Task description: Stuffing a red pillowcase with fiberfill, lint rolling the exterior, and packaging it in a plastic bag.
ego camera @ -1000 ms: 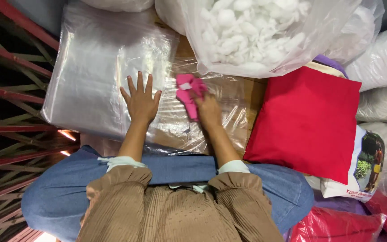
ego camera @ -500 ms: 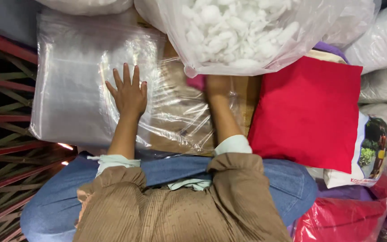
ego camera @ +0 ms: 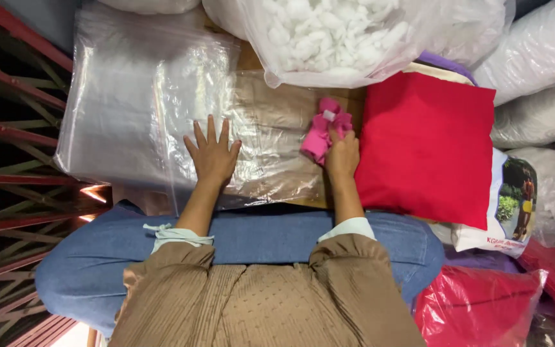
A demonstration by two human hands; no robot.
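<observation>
In front of my knees is a brown board [ego camera: 338, 103], mostly covered. A clear plastic sheet [ego camera: 271, 148] lies flat across it, and a thick stack of clear plastic bags [ego camera: 130, 103] sits on its left part, overlapping that sheet. A big clear bag of white stuffing [ego camera: 342, 35] rests on the far edge. On the right, a red cushion [ego camera: 425, 144] lies on a pile of other cushions.
</observation>
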